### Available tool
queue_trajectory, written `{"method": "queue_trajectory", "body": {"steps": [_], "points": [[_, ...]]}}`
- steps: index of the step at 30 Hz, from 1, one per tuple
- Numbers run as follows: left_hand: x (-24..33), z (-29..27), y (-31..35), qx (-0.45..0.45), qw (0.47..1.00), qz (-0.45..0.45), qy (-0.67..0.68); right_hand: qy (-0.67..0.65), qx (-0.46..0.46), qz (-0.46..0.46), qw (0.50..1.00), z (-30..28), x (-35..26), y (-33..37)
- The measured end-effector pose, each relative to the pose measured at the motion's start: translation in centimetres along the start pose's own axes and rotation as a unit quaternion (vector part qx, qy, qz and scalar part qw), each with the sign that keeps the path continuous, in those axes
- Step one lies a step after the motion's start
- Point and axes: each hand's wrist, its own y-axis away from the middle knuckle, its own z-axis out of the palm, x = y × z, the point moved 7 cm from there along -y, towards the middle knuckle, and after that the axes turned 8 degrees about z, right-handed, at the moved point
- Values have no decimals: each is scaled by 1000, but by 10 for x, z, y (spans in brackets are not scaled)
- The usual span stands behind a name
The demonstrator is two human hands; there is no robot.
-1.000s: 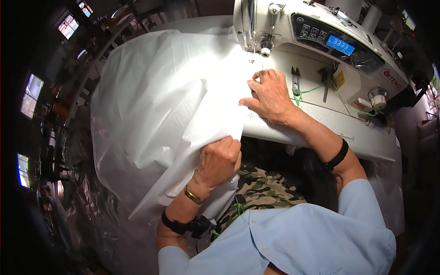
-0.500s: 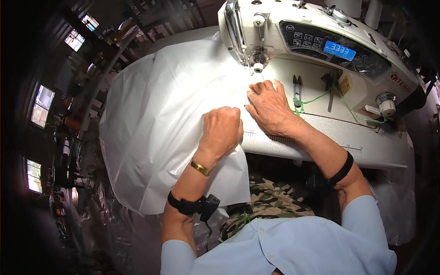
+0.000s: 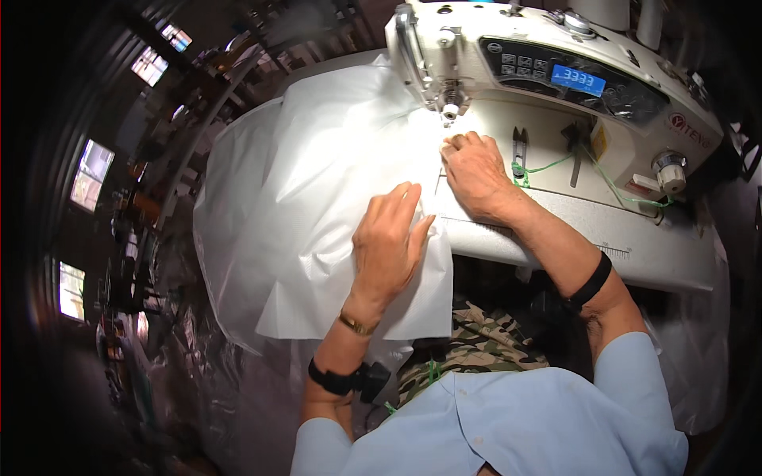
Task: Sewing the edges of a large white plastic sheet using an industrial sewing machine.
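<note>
A large white plastic-like sheet (image 3: 270, 214) spreads over the left of the sewing machine bed, wrinkled, its near edge hanging over my lap. My left hand (image 3: 386, 242) lies on it near its right edge, fingers stretched out and thumb apart. Close in front of the needle area (image 3: 449, 115), my right hand (image 3: 479, 176) has its fingers bent and pinched at the sheet's right edge; its fingertips are partly hidden. The white sewing machine (image 3: 464, 59) stands over the sheet's far right corner, and its lamp lights that spot brightly.
Thread snips (image 3: 519, 151) with a green cord (image 3: 548, 166) lie on the machine bed, right of my right hand. The machine's control panel (image 3: 575, 78) with a blue display and a handwheel-like knob (image 3: 669, 173) sit farther right. Thread cones (image 3: 649, 22) stand behind.
My left hand has gone from a closed fist to stretched fingers, slightly lower on the sheet. My right hand stays by the needle. The whole view has shifted a little.
</note>
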Motion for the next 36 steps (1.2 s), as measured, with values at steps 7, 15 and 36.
{"method": "queue_trajectory", "body": {"steps": [7, 15, 36], "points": [[-95, -21, 47, -31, 979, -97, -174, -1, 43, -16, 999, -7, -8, 3], [-127, -6, 54, 27, 991, -105, -76, 1, 42, -39, 998, -3, -8, 7], [-143, 4, 63, 36, 993, -75, -79, -513, -262, 244, 780, 121, -94, 212]]}}
